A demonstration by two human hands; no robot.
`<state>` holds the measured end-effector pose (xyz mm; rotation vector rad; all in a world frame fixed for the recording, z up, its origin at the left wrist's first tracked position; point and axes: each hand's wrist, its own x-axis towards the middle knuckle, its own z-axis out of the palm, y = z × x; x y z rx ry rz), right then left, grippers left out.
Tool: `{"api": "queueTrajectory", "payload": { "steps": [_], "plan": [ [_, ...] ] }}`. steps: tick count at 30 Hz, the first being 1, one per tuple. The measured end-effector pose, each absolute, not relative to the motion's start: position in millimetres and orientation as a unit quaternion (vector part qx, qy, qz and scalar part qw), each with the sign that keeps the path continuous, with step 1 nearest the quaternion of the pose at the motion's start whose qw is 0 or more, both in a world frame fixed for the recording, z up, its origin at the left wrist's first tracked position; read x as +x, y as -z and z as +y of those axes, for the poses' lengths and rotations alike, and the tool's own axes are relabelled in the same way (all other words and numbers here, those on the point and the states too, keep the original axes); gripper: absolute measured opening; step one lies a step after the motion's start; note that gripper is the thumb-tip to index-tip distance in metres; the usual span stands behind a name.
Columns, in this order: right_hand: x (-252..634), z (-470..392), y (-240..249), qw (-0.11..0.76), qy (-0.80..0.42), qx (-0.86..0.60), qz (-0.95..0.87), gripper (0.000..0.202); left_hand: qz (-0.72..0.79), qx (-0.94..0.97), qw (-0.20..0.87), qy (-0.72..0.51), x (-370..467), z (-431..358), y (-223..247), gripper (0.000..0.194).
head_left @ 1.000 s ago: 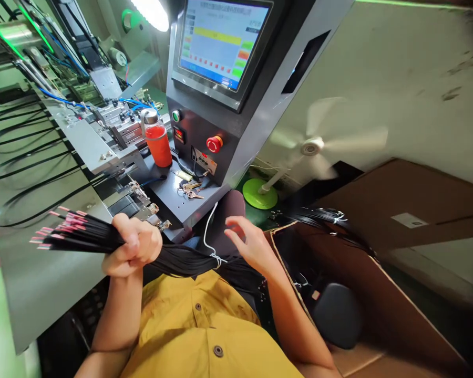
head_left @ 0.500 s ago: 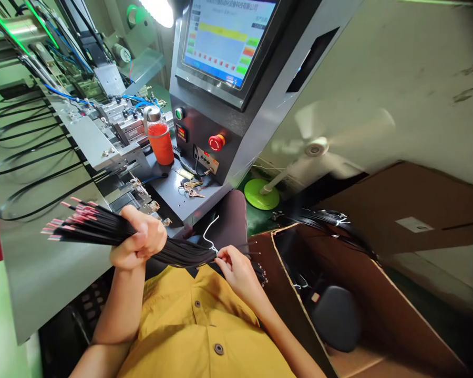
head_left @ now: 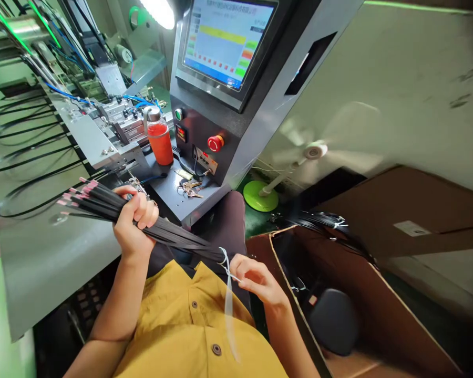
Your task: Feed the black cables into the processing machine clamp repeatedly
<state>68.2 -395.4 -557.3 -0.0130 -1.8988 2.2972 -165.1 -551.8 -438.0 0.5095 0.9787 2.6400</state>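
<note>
My left hand (head_left: 135, 226) is wrapped round a bundle of black cables (head_left: 177, 237), whose pinkish tips fan out at the upper left. The bundle slopes down to the right across my lap. Near its lower right part a thin white tie (head_left: 227, 268) loops round the cables, and one long end hangs blurred in front of the yellow shirt (head_left: 173, 331). My right hand (head_left: 260, 281) pinches the other end of this tie between thumb and fingers, a little apart from the cables. Beyond the tie, the far cable ends are mostly hidden.
A machine bench (head_left: 59, 262) with looped black cables is at left. Keys (head_left: 191, 189) and an orange bottle (head_left: 160, 142) stand by the control panel with its screen (head_left: 224, 42). At right are a cardboard box (head_left: 402, 304), tied cables (head_left: 323, 223) and a turning fan (head_left: 315, 149).
My right hand has moved right and down, off the bundle, drawing out the white tie's end. The tie's other end has swung downward. My left hand has turned and still grips the cables.
</note>
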Motion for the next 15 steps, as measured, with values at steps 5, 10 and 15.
{"api": "queueTrajectory", "payload": {
  "steps": [5,10,15],
  "plan": [
    [84.4,-382.4,555.5,0.246,-0.775,-0.105,-0.573,0.028,0.341,0.146,0.132,-0.919,-165.5,-544.1,431.8,0.016],
    [105.7,-339.8,534.6,0.442,-0.708,-0.201,-0.513,0.023,0.345,0.178,0.155,-0.909,-160.1,-547.6,422.1,0.013],
    [120.4,-302.5,506.4,0.522,-0.583,-0.269,-0.561,0.013,0.351,0.259,0.168,-0.884,-145.3,-553.6,405.6,0.009]
  ]
}}
